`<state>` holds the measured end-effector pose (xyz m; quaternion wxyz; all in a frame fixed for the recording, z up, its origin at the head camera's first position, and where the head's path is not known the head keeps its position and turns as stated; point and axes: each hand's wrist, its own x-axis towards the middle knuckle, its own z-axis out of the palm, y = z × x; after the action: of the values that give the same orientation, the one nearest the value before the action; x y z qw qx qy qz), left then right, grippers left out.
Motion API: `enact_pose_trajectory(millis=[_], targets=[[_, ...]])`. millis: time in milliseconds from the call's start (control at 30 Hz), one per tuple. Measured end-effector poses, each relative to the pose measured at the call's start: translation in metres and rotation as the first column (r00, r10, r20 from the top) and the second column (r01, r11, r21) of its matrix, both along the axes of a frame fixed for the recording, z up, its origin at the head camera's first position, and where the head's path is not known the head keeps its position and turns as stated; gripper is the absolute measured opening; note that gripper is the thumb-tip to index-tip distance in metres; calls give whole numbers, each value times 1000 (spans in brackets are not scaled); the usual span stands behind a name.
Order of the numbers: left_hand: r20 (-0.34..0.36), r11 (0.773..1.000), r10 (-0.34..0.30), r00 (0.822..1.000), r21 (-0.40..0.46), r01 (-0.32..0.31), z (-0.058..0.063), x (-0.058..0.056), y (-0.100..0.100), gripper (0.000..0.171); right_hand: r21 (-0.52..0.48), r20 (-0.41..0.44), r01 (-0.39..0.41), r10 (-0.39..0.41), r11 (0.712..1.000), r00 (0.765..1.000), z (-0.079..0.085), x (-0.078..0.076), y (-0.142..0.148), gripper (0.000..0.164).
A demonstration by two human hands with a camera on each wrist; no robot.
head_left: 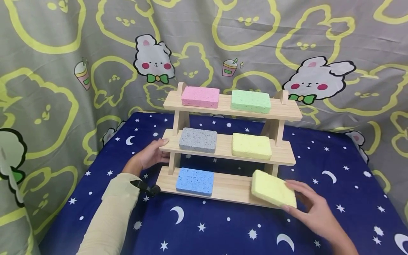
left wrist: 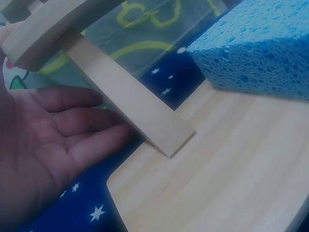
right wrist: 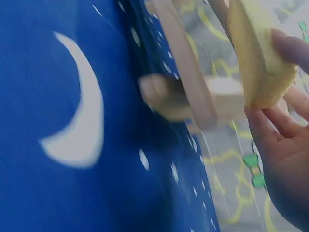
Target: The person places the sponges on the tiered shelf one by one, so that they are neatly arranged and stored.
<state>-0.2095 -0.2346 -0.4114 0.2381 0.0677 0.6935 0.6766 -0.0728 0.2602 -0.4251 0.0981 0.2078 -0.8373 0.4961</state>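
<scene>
My right hand (head_left: 313, 209) pinches a pale yellow sponge (head_left: 272, 189) by its right end, thumb below and fingers above. The sponge is tilted over the right part of the bottom tier of a wooden shelf stand (head_left: 232, 187). In the right wrist view the thumb and fingers press the sponge (right wrist: 260, 58) from both sides. My left hand (head_left: 153, 156) grips the left end of the middle tier, thumb on top, other fingers beneath. The left wrist view shows those fingers (left wrist: 91, 140) beside a wooden upright. A blue sponge (head_left: 194, 181) lies on the bottom tier's left side.
On the top tier lie a pink sponge (head_left: 200, 97) and a green sponge (head_left: 250, 101). The middle tier bears a grey sponge (head_left: 198, 140) and another yellow sponge (head_left: 251, 145). A dark blue cloth (head_left: 236, 233) with moons and stars lies under the stand; a patterned curtain (head_left: 197, 28) hangs behind.
</scene>
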Motion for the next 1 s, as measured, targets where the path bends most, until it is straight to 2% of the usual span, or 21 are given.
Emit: enact_pose_trajectory(millis=[233,467,533,800,1000], targets=[[9,1000,-5,1000,-3,5,0,1,-1,63,146,37,4,-9,989,999,-7,-9,-30,59],[9,1000,1,1000,6,-1,1,0,-1,61,240,-65,5,11,971,998,-14,-17,-45,62],[7,1000,5,1000,3,-5,1,0,0,62,269,-70,13,6,963,997,-16,-18,-48,62],[18,1000,6,1000,-7,-6,0,1,0,64,312,-47,55,-42,948,998,-20,-18,-51,62],[13,1000,9,1000,-9,-9,1,2,1,64,290,-42,52,-41,956,998,-22,-18,-50,61]])
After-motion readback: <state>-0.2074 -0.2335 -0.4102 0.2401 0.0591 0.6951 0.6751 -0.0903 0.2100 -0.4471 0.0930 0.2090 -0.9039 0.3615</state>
